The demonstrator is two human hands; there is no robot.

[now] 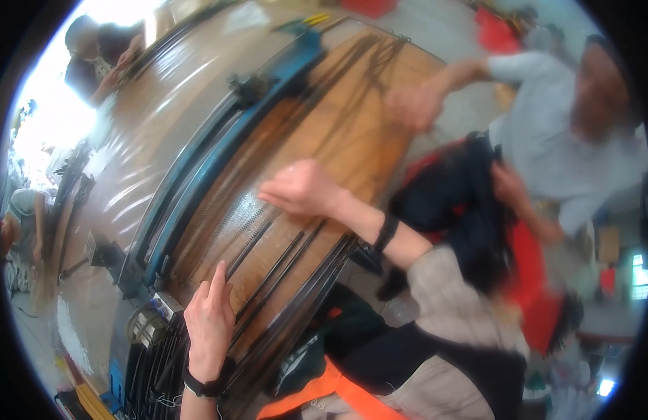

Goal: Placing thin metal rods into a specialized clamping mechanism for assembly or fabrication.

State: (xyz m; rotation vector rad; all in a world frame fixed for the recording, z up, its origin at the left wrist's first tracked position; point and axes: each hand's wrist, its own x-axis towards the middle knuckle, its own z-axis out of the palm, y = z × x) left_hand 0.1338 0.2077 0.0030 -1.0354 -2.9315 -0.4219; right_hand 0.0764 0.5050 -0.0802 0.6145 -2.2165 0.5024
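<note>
On the brown tabletop (341, 157), we see slim dark rods (248, 250) laid side by side on a slant between the person's two hands, perhaps so each can be reached singly. The left hand (210, 315) is near their lower ends, forefinger extended; the right hand (303, 187) is curled above their upper ends. We see the hands well apart from each other. The long blue rails (191, 183) run along the rods' far side, which we guess serve as a frame or guide.

Blur hides much: we cannot tell whether either hand grips or touches a rod, because the right hand's fingertips merge with the ribbed strip (229, 210) behind. The co-worker's hand (415, 108) is smeared too, its contents unreadable.
</note>
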